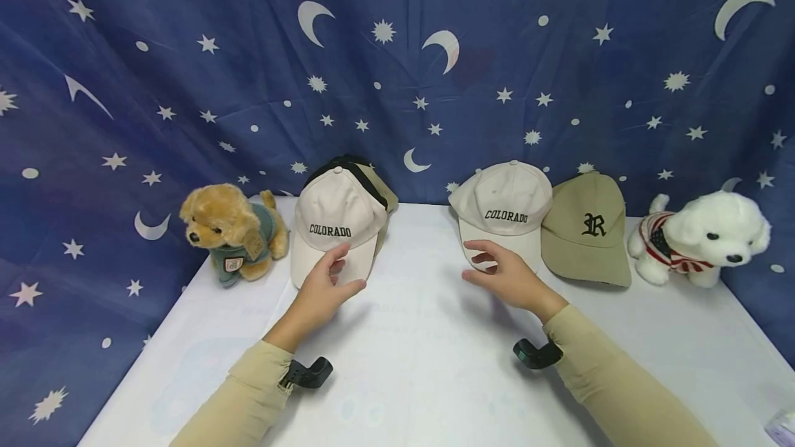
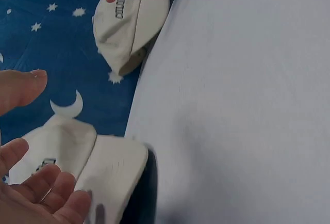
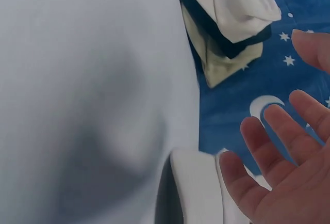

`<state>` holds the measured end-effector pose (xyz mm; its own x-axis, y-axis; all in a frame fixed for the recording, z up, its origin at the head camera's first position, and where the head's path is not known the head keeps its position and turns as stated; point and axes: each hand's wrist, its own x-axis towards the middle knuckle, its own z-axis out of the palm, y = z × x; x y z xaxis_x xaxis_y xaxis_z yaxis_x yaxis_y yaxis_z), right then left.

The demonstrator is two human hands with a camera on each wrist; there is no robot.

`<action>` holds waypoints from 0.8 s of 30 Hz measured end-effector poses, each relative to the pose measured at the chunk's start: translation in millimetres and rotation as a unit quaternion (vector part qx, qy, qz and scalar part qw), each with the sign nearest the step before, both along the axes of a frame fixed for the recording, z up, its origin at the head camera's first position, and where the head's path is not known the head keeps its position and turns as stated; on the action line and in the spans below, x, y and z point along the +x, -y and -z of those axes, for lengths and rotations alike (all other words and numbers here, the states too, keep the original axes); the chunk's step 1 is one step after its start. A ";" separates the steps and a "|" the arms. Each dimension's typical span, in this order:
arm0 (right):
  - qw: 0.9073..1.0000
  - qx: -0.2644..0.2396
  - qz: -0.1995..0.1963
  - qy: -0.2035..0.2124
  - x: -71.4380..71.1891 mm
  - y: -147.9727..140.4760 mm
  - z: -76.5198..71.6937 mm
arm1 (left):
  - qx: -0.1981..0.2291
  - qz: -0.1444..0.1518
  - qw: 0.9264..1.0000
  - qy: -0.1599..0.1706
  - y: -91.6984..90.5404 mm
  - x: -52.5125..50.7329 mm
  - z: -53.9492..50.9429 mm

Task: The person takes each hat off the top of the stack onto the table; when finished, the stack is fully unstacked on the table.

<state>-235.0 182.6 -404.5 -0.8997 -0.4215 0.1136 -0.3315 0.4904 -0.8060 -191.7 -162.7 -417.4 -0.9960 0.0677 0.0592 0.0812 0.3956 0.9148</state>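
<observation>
My left hand (image 1: 318, 296) hovers in front of a cream baseball cap (image 1: 335, 205) lettered COLORADO, its fingers loosely bent and holding nothing. Behind that cap show a black cap (image 1: 371, 187) and a tan cap (image 1: 386, 193), mostly hidden; in the right wrist view the three overlap. Opposite, my right hand (image 1: 506, 276) is held before a second cream COLORADO cap (image 1: 509, 192), partly covering its brim in the head view. The right wrist view shows this hand (image 3: 289, 172) with fingers spread and nothing gripped. A khaki cap (image 1: 584, 219) with a black R overlaps the second cream cap's right side.
On the left of the white table (image 1: 410, 336) stands a brown plush dog (image 1: 230, 226) in a blue-green outfit. A white plush dog (image 1: 708, 233) stands at the right. A blue curtain (image 1: 385, 136) with moons and stars hangs behind. Something pale (image 1: 781, 426) shows at the lower right edge.
</observation>
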 end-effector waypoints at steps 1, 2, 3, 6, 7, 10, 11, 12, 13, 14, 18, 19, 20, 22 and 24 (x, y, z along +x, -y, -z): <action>1.000 0.001 -0.003 0.000 -1.0 3.3 0.3 | -0.002 -0.004 1.000 0.002 3.7 -0.1 0.6; 1.000 0.001 -0.005 0.001 -2.1 6.7 0.5 | -0.005 -0.008 1.000 0.004 7.7 -0.3 1.2; 1.000 0.000 -0.009 0.002 -3.1 10.3 0.2 | -0.007 -0.013 1.000 0.008 11.7 -0.5 1.9; 1.000 -0.001 -0.015 0.001 -7.6 21.9 -1.6 | -0.020 -0.027 0.999 0.011 24.5 -1.5 3.5; 1.000 -0.001 -0.016 0.000 -9.3 25.6 -2.4 | -0.023 -0.031 0.999 0.011 28.7 -2.0 4.0; 1.000 -0.006 -0.020 -0.001 -14.2 37.0 -3.8 | -0.031 -0.043 0.999 0.012 40.3 -3.1 4.7; 1.000 -0.010 -0.023 -0.001 -16.1 41.0 -3.8 | -0.031 -0.046 0.998 0.013 43.7 -3.4 4.8; 1.000 -0.013 -0.023 0.000 -17.7 44.9 -3.9 | -0.031 -0.049 0.998 0.015 46.9 -3.9 5.1; 1.000 -0.017 -0.024 0.002 -19.2 48.5 -3.6 | -0.034 -0.050 0.998 0.018 49.2 -4.6 5.2; 1.000 -0.019 -0.023 0.004 -20.4 52.3 -3.5 | -0.037 -0.052 0.998 0.020 51.6 -5.5 5.4; 1.000 -0.013 -0.016 0.014 -26.2 68.0 -1.4 | -0.044 -0.068 0.996 0.032 61.5 -8.9 7.3; 1.000 -0.009 -0.012 0.018 -28.0 72.1 -0.7 | -0.045 -0.072 0.996 0.035 63.9 -9.6 7.7; 1.000 -0.006 -0.010 0.023 -29.7 76.2 -0.4 | -0.046 -0.077 0.995 0.038 66.5 -10.3 8.4; 1.000 -0.005 -0.005 0.028 -33.9 84.2 0.0 | -0.045 -0.083 0.994 0.044 70.6 -11.4 9.3; 0.999 -0.005 0.000 0.033 -37.7 92.1 -1.7 | -0.045 -0.086 0.994 0.050 74.0 -12.8 10.5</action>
<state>-272.7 90.5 -402.8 -0.9052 -0.4209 0.0585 -0.2778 0.4821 -0.8309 -204.4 -236.6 -427.9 -0.9939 -0.1032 -0.0389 -0.0838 0.4769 0.8750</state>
